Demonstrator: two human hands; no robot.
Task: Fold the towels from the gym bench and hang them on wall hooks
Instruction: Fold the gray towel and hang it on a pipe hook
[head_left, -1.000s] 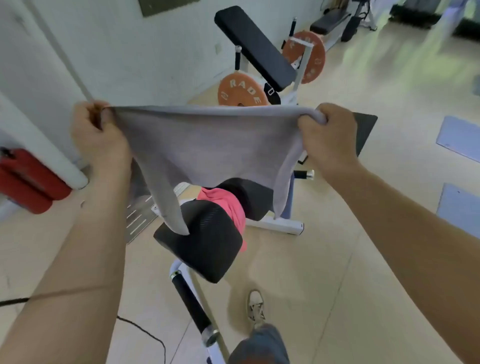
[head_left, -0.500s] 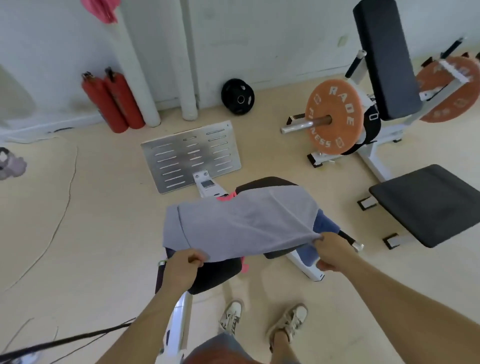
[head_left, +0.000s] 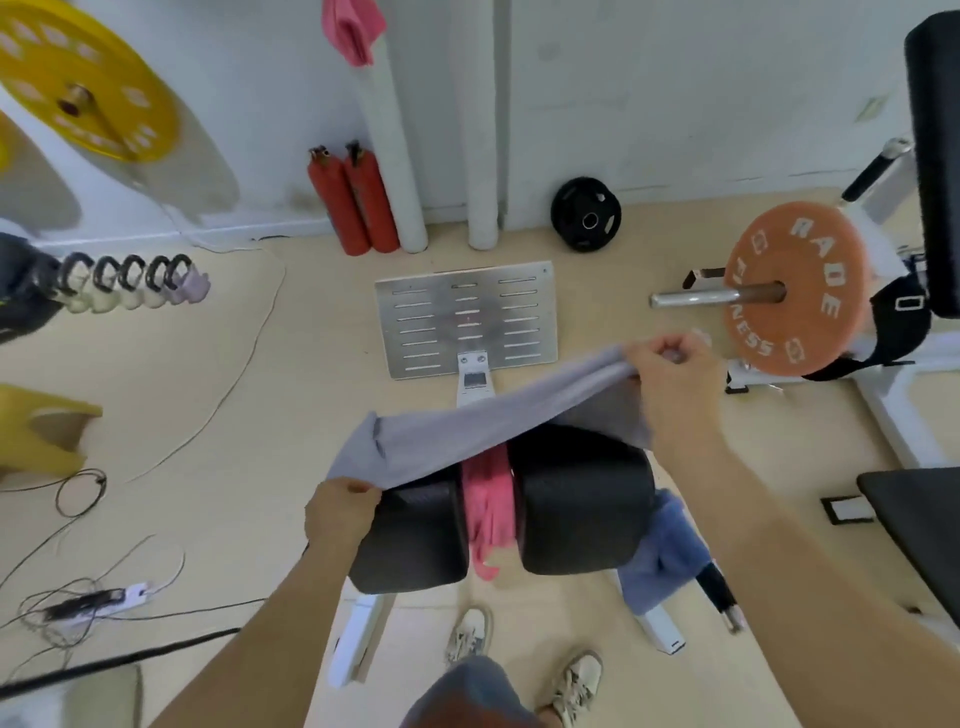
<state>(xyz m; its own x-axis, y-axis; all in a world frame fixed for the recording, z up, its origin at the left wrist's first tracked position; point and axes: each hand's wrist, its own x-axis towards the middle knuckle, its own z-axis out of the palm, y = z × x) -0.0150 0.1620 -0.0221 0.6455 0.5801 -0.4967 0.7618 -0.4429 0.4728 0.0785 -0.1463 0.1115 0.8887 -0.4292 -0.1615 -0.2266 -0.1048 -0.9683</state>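
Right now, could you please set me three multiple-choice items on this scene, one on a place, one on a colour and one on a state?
1. Where does the pink towel on the bench lie?
A. In the gap between the two black pads
B. On the metal footplate
C. Over the orange weight plate

2. What colour is the towel stretched between the hands?
A. Yellow
B. Grey
C. Red

3. How is that grey towel held?
A. Lying loose on the floor
B. By one hand only
C. By both hands, the left hand low and near, the right hand raised and farther

Answers: 1 A, the pink cloth hangs down between the left pad and the right pad. 2 B, it is plain grey. 3 C, each hand pinches one end, so the cloth spans the pads at a slant.
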